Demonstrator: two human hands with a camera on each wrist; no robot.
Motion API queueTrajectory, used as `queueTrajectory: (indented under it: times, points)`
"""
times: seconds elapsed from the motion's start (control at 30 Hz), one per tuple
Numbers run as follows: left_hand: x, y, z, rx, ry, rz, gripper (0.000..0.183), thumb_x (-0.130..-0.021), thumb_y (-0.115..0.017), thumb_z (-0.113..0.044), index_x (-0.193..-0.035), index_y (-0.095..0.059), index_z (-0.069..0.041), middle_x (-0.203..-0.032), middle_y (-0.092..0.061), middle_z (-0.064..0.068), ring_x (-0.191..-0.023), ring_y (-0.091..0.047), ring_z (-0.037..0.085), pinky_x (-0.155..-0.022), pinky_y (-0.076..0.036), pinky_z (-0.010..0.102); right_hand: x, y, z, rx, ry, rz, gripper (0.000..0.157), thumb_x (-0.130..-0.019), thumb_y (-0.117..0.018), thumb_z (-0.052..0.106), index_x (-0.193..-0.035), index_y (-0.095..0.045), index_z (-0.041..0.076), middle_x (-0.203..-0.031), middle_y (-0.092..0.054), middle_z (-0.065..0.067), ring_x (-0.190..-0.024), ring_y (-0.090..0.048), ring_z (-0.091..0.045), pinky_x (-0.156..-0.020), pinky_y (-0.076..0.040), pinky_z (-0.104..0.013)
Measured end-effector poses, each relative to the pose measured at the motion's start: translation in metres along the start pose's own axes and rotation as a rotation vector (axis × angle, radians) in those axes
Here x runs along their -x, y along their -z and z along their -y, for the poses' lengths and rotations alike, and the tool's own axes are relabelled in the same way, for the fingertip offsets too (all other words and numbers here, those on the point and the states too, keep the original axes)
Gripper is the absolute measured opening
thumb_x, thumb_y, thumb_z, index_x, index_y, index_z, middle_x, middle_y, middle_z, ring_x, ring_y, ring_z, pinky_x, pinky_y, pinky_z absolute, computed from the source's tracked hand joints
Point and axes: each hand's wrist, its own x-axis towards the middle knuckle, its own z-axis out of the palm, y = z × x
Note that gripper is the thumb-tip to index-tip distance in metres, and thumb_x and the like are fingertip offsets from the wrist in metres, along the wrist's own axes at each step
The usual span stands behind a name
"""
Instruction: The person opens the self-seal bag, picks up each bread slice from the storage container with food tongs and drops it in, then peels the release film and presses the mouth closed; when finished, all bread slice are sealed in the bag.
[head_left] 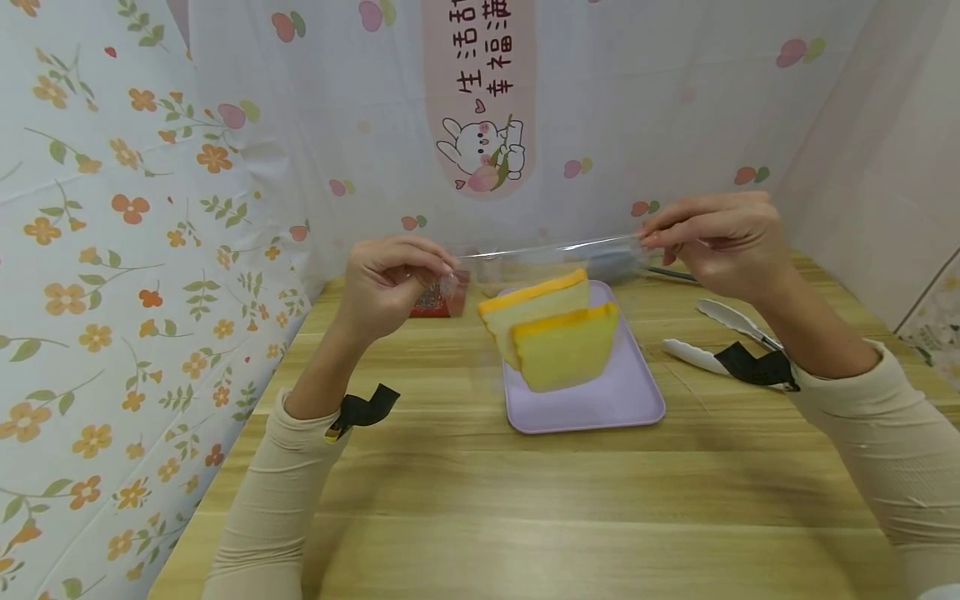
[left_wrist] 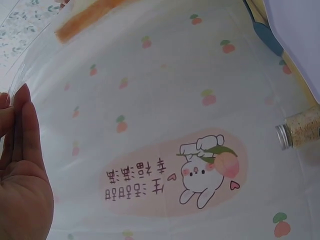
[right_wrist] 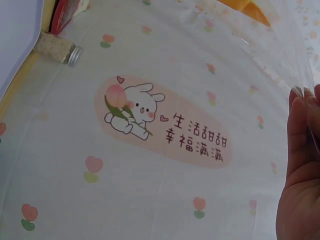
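Observation:
A clear plastic film (head_left: 555, 245) is stretched between both hands, its top edge nearly level. My left hand (head_left: 390, 279) pinches the left corner between thumb and fingers. At the right corner, my right hand (head_left: 723, 237) pinches it too. Two yellow bread slices (head_left: 567, 350) with orange crusts show below the top edge, over a lilac tray (head_left: 585, 414). Whether they are inside the film or behind it, I cannot tell. A crust (left_wrist: 92, 19) also appears near the film in the left wrist view, and the right wrist view shows the right hand (right_wrist: 302, 170) gripping the gathered plastic.
White-tipped tongs (head_left: 697, 354) lie right of the tray, partly behind the right forearm. A red packet (head_left: 438, 304) sits at the back left. The wrist views show a small jar (right_wrist: 56, 48) with a metal lid. A printed cloth (head_left: 622, 92) hangs behind the wooden table (head_left: 525, 517).

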Motion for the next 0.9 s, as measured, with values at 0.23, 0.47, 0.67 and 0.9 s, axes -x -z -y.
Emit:
queueTrajectory:
  times: [0.23,0.47,0.67,0.9]
  points:
    - [-0.0003,0.0017,0.0017,-0.028,-0.021,0.005,0.020,-0.080,-0.055,0.020,-0.072,-0.070,0.009,-0.086,-0.073,-0.003,-0.066,-0.062,0.012,-0.045,-0.030,0.020,0.0005,0.0015,-0.0023,0.068,0.018,0.015,0.032,-0.075,-0.043,-0.017,-0.063,-0.072,-0.009,-0.073,-0.072,-0.016,-0.071,-0.067,0.000,-0.064,-0.049,-0.008]
    - [-0.0010,0.0013,0.0014,0.006,-0.025,0.018,0.019,-0.080,-0.056,0.023,-0.075,-0.069,0.010,-0.087,-0.073,-0.002,-0.076,-0.067,0.013,-0.053,-0.041,0.018,0.0018,0.0026,-0.0033,0.187,0.009,0.018,0.024,-0.075,-0.053,-0.014,-0.060,-0.071,-0.006,-0.071,-0.070,-0.016,-0.076,-0.067,0.003,-0.063,-0.044,-0.006]
    - [0.0004,0.0021,0.0016,-0.032,-0.033,0.043,0.022,-0.080,-0.054,0.023,-0.077,-0.071,0.008,-0.085,-0.072,0.008,-0.072,-0.064,0.015,-0.049,-0.033,0.020,0.0038,0.0027,-0.0049,0.256,0.005,0.024,0.022,-0.074,-0.057,-0.012,-0.058,-0.070,-0.004,-0.069,-0.069,-0.018,-0.078,-0.066,0.003,-0.063,-0.040,-0.006]
    - [0.0008,0.0030,0.0014,-0.050,-0.035,0.052,0.017,-0.081,-0.056,0.022,-0.078,-0.070,0.012,-0.085,-0.072,0.014,-0.072,-0.064,0.019,-0.052,-0.039,0.019,0.0067,0.0044,-0.0091,0.302,-0.006,0.045,0.022,-0.075,-0.058,-0.010,-0.060,-0.072,-0.002,-0.070,-0.069,-0.017,-0.077,-0.067,0.000,-0.068,-0.044,-0.006]
